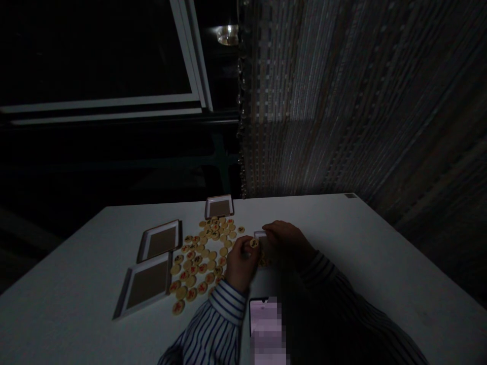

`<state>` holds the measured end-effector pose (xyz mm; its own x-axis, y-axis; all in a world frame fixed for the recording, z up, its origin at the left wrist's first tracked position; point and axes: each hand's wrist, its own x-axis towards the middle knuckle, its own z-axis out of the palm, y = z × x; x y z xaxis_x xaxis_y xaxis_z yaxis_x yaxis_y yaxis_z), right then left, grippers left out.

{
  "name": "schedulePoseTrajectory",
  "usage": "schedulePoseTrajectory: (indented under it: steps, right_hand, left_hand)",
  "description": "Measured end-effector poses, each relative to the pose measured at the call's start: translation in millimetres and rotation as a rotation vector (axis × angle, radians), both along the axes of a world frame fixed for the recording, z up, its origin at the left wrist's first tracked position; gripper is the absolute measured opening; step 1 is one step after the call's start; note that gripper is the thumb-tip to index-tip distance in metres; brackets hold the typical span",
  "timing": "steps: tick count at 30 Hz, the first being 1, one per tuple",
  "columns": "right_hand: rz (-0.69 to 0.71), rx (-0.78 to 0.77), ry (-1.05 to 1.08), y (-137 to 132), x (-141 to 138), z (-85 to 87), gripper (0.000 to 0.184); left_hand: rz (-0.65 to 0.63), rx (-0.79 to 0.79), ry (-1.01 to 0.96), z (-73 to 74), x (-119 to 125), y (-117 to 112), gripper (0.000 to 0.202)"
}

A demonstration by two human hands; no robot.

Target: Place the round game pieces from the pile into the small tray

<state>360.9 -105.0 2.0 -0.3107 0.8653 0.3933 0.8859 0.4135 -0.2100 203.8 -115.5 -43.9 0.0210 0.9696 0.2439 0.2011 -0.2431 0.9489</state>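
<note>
A tan disc [254,243], black-marked, is held near a tray [260,233].

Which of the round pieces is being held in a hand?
The dark-marked piece pinched in the left hand; the scattered pieces to that hand's left lie on the white table.

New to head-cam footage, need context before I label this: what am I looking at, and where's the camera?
There's no machine: this single, dim picture comes from a camera worn on a person's head, looking forward and down at their two bare hands. The left hand holds a round piece with a dark mark. The right hand is at a small tray; contact is unclear. Loose discs, some marked red or dark, three other trays and a phone lie on the white table.
</note>
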Motion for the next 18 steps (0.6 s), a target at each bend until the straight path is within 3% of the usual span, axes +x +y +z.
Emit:
schedulePoseTrajectory:
  steps: [4,12,18]
  right_hand:
    - [0.048,0.043,0.01,-8,0,-15.4,0.021]
    - [0.074,0.16,0.395,-19,4,-48.8,0.02]
    - [0.099,0.175,0.358,-19,4,-63.9,0.022]
  left_hand:
    - [-0.001,-0.065,-0.065,-2.9,1,-3,0.022]
    - [-0.059,-0.048,-0.069,-1.9,3,-8,0.018]
    - [-0.057,-0.052,-0.044,-0.4,2,-9,0.017]
